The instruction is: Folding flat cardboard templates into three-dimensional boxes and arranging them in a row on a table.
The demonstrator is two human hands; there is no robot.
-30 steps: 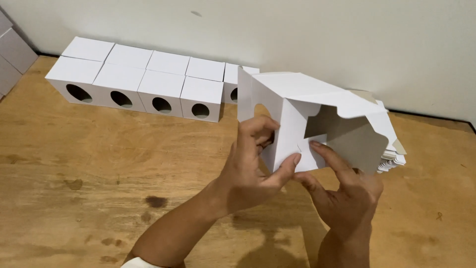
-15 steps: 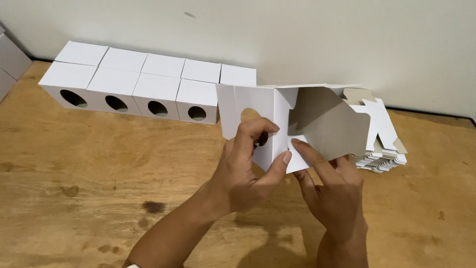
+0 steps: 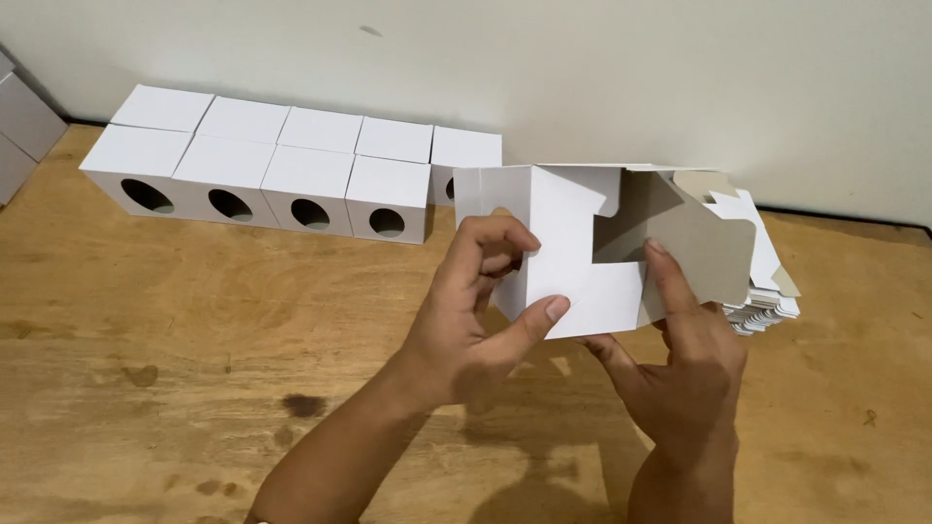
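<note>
Left hand (image 3: 476, 311) and right hand (image 3: 684, 364) both grip half-folded white carton (image 3: 573, 252); finished boxes (image 3: 291, 170) beyond left hand.

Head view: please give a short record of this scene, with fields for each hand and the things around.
left hand: grips the white face of the half-folded carton
right hand: supports the carton's grey flap, finger on it
behind: finished white boxes with round holes, in rows
right of carton: stack of flat blanks
surface: wooden table
</note>
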